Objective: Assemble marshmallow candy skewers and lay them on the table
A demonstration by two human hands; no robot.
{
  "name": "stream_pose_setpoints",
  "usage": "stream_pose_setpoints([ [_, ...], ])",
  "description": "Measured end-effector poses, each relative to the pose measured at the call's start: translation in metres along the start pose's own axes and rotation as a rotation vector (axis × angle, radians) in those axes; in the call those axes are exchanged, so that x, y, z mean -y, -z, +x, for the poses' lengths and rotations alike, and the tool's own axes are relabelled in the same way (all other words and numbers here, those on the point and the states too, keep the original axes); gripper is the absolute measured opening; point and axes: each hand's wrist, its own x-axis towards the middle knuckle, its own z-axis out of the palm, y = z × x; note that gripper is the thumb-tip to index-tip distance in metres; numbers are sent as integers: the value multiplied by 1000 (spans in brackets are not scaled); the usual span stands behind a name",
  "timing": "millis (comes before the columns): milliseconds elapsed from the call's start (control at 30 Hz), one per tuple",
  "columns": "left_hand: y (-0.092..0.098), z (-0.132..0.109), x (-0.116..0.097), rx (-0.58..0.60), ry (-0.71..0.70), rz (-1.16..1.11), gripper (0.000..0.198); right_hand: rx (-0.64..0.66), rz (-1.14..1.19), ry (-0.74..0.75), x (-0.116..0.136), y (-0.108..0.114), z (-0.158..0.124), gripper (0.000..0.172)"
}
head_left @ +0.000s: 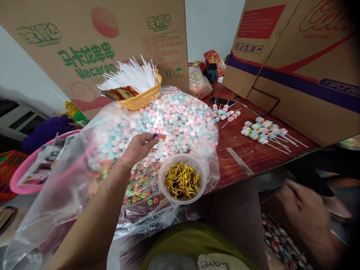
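Observation:
My left hand (139,148) pinches a small colourful printed packet (159,136) between thumb and fingers. Below it spreads a clear plastic bag heaped with pink, blue and white marshmallows (180,116). Coloured ring-shaped sweets (137,183) lie at the near side of the heap. A round plastic tub (203,187) of gold twist ties (182,180) stands at the table's front edge, to the right of my left forearm. Away from the table at the lower right, my right hand (306,210) is smeared by motion, above a pile of finished-looking packaged sweets (284,243); its fingers are unclear.
A yellow basket (143,98) of white sticks (135,77) sits behind the marshmallows. Skewered marshmallows (261,129) lie on the red table (216,172), near a phone (222,101). Large cardboard boxes (126,22) (295,48) stand behind. A pink basin (21,176) is at left.

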Motion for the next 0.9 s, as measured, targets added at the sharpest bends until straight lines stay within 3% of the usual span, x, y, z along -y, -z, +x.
stream_pose_setpoints([
  [33,10,-11,-11,46,-156,40,22,-65,-1,-74,19,-10,27,40],
  [100,24,-35,-33,169,-383,173,25,-90,187,54,69,-26,80,31],
  [133,26,-47,-41,208,-431,220,26,-24,317,146,96,-34,103,29],
  [233,20,-82,-45,270,-373,181,25,300,711,243,166,-57,140,11],
  [333,-3,-104,-24,92,-205,-111,18,380,901,27,196,-80,132,15],
  [400,-20,-111,-9,-74,-98,-325,25,385,951,-112,198,-89,118,17],
  [500,-38,-112,3,-147,-55,-465,25,463,1049,-253,188,-91,105,23],
  [600,-42,-108,-1,-99,-166,-406,22,569,1116,-348,175,-83,108,21],
  [700,-40,-102,-13,17,-258,-302,27,671,1153,-277,164,-73,112,21],
  [800,-48,-97,-18,76,-296,-300,28,579,920,-211,156,-66,107,21],
  [900,-63,-96,-15,116,-193,-433,24,430,566,-161,153,-62,97,29],
])
